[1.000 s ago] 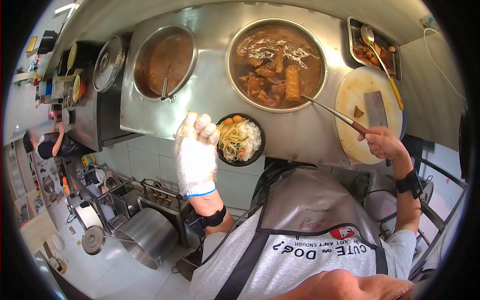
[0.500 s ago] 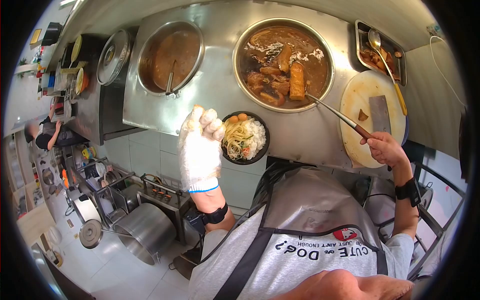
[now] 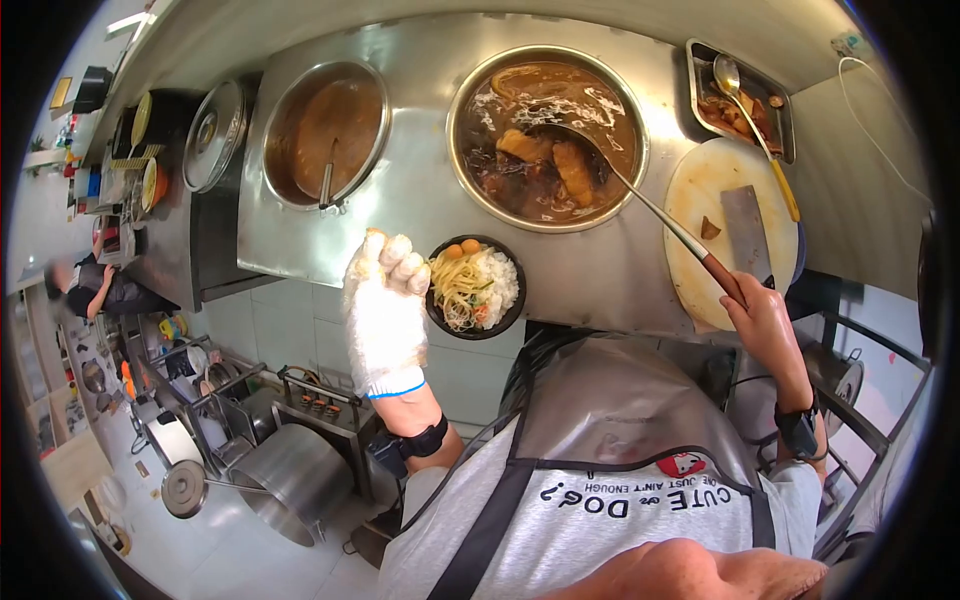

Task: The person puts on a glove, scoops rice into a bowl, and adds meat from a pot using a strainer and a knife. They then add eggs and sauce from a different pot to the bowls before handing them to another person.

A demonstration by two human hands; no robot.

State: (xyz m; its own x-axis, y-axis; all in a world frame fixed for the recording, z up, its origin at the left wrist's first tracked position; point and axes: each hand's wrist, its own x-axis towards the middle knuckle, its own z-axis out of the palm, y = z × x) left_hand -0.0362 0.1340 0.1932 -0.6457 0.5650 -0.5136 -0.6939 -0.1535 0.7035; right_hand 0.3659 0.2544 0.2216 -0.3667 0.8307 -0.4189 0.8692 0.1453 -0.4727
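Note:
My left hand (image 3: 385,315), in a white glove with a clear plastic cover, is closed on the left rim of a black bowl (image 3: 518,305). The bowl holds white rice (image 3: 496,285), shredded vegetables (image 3: 457,285) and small brown eggs (image 3: 462,249). My right hand (image 3: 764,318) is wrapped around the brown handle of a long ladle (image 3: 665,217). Its head dips into a large round pot (image 3: 643,165) of dark brown broth, where the liquid partly hides it. Browned chunks (image 3: 573,172) sit in the broth near the ladle head.
Left of it is a second pot (image 3: 330,120) of brown sauce with a utensil. At right lie a round cutting board (image 3: 690,240) with a cleaver (image 3: 745,230), and a metal tray (image 3: 712,115) with a yellow-handled spoon (image 3: 765,135). Another person (image 3: 90,285) is at far left.
The ladle head has gone deeper and further into the broth, and the browned chunks have shifted and sunk lower. My left hand still holds the bowl. The view has shifted slightly.

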